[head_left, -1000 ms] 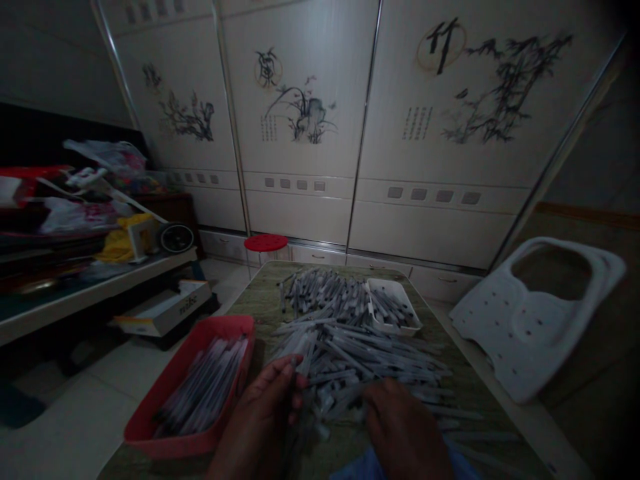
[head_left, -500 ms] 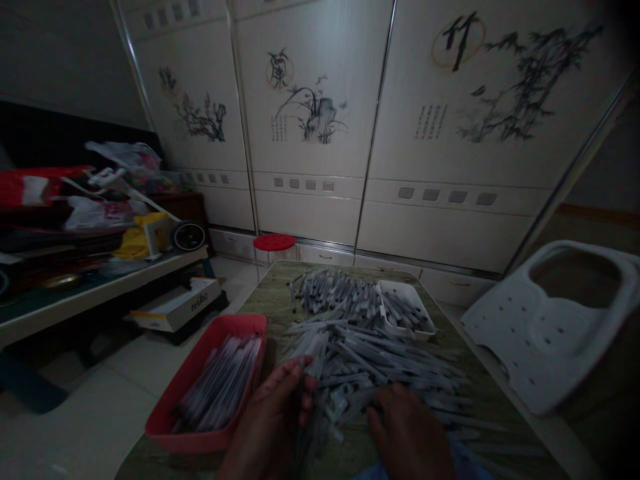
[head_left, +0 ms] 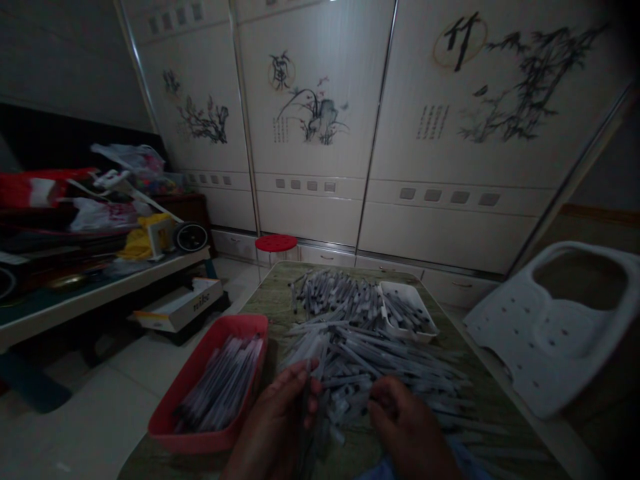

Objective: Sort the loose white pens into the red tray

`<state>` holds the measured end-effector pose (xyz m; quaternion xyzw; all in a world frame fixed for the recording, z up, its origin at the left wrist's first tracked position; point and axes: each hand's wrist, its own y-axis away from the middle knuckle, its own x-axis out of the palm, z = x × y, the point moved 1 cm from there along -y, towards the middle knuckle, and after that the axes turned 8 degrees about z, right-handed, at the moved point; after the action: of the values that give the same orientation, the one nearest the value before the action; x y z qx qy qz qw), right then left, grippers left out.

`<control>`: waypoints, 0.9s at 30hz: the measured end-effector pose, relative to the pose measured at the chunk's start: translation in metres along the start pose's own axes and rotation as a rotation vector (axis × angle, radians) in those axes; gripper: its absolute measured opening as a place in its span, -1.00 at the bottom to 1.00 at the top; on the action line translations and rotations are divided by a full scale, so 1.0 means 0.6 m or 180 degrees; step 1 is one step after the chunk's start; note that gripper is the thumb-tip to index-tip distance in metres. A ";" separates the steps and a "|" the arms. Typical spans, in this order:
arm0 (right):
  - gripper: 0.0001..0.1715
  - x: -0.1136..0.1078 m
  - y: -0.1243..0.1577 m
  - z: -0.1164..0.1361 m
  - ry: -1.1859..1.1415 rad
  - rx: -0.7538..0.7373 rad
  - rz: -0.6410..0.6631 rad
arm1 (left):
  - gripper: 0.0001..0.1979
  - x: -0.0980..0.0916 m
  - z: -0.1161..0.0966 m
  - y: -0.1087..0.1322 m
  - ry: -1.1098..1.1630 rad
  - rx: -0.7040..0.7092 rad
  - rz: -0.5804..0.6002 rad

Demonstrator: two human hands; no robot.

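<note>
A big heap of grey pen-like sticks covers the middle of a small greenish table. My left hand is closed round a bundle of these sticks at the heap's near left side. My right hand rests with curled fingers on the near edge of the heap; what its fingers pinch is hidden in the dim light. A red tray holding several sticks lies left of my left hand. A white tray with more sticks sits at the far right of the heap.
A white plastic seat leans right of the table. A red stool stands beyond the table before painted wardrobe doors. At the left are a cluttered low bench and a flat box on the floor.
The view has shifted slightly left, so everything sits further right. My left hand has gathered the bundle a little higher. My right hand stays at the heap's near edge.
</note>
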<state>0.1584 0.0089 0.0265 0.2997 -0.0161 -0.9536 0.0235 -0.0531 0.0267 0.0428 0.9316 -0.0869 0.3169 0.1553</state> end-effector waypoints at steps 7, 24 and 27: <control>-0.67 -0.011 0.010 0.023 -0.1824 0.0262 -0.0030 | -0.64 -0.004 0.033 -0.010 -0.0625 -0.0485 0.0711; -0.78 -0.035 0.027 0.015 -0.1589 -0.0124 0.0254 | -0.58 0.002 0.067 -0.008 -0.0998 -0.0702 0.1437; -0.80 -0.035 0.027 0.010 -0.1427 -0.0130 0.0330 | -0.53 -0.001 0.073 -0.009 -0.1058 -0.0803 0.1398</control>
<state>0.1728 -0.0059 0.0440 0.0785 -0.0170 -0.9940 0.0744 -0.0273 0.0164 0.0082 0.9030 -0.3491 0.1728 0.1812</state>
